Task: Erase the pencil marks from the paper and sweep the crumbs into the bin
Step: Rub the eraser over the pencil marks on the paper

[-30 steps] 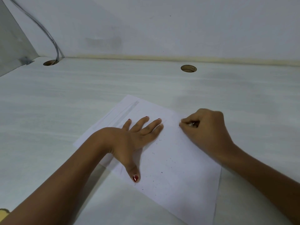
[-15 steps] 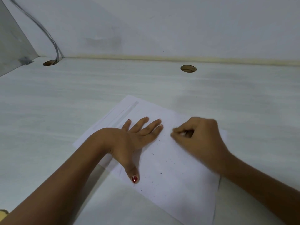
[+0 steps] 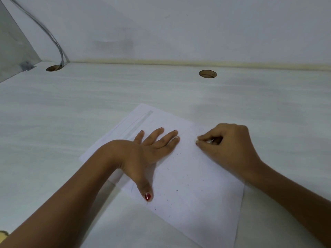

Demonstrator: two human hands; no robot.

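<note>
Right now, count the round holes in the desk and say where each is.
2. The left hole sits in the far left corner, a grey cable running into it. The right hole is near the back edge, beyond the paper. Others may lie outside view.

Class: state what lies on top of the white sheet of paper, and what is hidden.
On the white sheet of paper the left hand presses flat, the right hand pinches a small pale eraser, and dark crumbs lie scattered. Whatever is beneath both hands is hidden.
</note>
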